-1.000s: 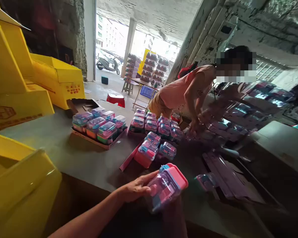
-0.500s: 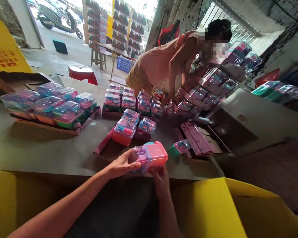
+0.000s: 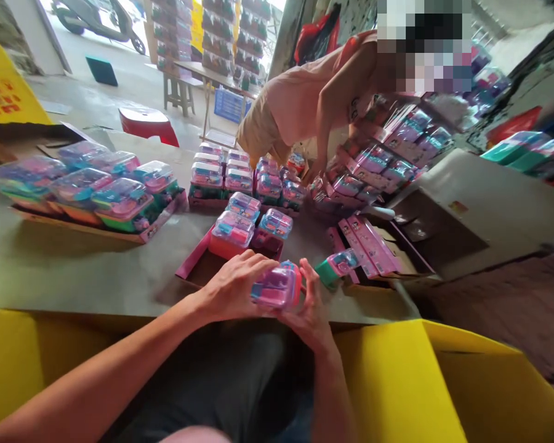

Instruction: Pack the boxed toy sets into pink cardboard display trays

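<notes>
Where the table (image 3: 74, 271) ends nearest the person, a small pink box (image 3: 277, 290) with a clear lid is held just above the edge, pinched between both hands. The left hand (image 3: 233, 286) curls over its top, fingers pressed to the lid, and the right hand (image 3: 311, 307) cups the other end, fingers half spread. It looks light and stiff, thin moulded plastic and probably slick on the lid, so the short ends seem the safer hold; whether the lid is latched is too blurred to tell. Farther in on the table sit more boxes (image 3: 233, 227), a green box (image 3: 335, 269) and a tray (image 3: 120, 235). At the table's far side a co-worker (image 3: 295, 104) bends over. Below the near edge stands a yellow carton (image 3: 443, 394).
</notes>
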Demonstrator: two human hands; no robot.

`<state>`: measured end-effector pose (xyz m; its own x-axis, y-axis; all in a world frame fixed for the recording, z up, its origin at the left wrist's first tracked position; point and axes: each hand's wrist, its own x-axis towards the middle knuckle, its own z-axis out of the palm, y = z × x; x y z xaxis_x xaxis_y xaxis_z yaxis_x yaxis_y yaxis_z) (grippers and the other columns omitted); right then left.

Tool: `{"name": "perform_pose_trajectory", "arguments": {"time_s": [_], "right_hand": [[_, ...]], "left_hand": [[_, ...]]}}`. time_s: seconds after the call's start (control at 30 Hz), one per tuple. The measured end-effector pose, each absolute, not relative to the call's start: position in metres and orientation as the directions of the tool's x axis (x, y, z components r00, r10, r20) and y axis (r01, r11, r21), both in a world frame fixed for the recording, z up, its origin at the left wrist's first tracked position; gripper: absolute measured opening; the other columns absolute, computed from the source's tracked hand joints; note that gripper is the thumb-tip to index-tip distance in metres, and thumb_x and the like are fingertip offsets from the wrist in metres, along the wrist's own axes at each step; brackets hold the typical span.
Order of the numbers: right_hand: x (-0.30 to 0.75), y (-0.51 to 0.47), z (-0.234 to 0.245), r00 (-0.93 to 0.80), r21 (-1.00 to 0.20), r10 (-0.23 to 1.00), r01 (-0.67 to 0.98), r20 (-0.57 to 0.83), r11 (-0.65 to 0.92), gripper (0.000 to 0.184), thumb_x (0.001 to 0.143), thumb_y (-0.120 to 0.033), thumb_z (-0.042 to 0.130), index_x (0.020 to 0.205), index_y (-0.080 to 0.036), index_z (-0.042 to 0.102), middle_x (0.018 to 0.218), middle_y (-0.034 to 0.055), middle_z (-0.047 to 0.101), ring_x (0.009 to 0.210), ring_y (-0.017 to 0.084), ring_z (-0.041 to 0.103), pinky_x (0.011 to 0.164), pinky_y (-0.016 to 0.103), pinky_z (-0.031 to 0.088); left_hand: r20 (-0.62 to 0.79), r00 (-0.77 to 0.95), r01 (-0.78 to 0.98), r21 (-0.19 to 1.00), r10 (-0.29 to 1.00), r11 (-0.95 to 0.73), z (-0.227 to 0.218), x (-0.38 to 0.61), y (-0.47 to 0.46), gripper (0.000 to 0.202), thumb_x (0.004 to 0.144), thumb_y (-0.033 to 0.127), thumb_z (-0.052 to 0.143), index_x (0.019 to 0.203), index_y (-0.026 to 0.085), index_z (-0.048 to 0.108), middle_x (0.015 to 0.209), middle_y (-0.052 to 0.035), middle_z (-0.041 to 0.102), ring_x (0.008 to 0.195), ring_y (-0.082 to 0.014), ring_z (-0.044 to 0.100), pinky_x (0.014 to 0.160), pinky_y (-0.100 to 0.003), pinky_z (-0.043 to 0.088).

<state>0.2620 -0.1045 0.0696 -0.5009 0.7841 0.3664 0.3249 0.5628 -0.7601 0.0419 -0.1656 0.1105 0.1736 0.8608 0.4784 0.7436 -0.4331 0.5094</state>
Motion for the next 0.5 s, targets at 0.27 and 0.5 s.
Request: {"name": "perform_pose_trajectory", "arguments": {"time_s": [0.27, 0.5], "right_hand": [[0.209, -0.064, 0.053, -0.435, -0.956, 0.866, 0.034, 0.248, 0.291, 0.086, 0.062, -0.042, 0.088, 0.134, -0.020, 0.047, 0.123, 0.0101, 0.064, 0.105, 0.025, 0.065, 0.093, 0.045, 0.055], [0.194, -0.035, 0.009, -0.298, -0.969, 0.924, -0.027, 0.240, 0.244, 0.069, 0.066, -0.042, 0.083, 0.124, -0.013, 0.058, 0.118, 0.0137, 0.067, 0.101, 0.026, 0.065, 0.095, 0.049, 0.053]], "left_hand": [[0.475, 0.370, 0.605, 0.528, 0.798, -0.595, 0.144, 0.005, -0.097, 0.068, 0.082, 0.054, 0.071, 0.138, 0.020, 0.051, 0.132, -0.0096, 0.062, 0.118, -0.0234, 0.059, 0.100, -0.034, 0.047], [0.142, 0.494, 0.804, 0.300, 0.857, -0.513, 0.119, -0.035, -0.042, 0.083, 0.078, 0.055, 0.073, 0.148, 0.020, 0.042, 0.147, -0.0124, 0.051, 0.131, -0.0287, 0.051, 0.107, -0.036, 0.038]]}}
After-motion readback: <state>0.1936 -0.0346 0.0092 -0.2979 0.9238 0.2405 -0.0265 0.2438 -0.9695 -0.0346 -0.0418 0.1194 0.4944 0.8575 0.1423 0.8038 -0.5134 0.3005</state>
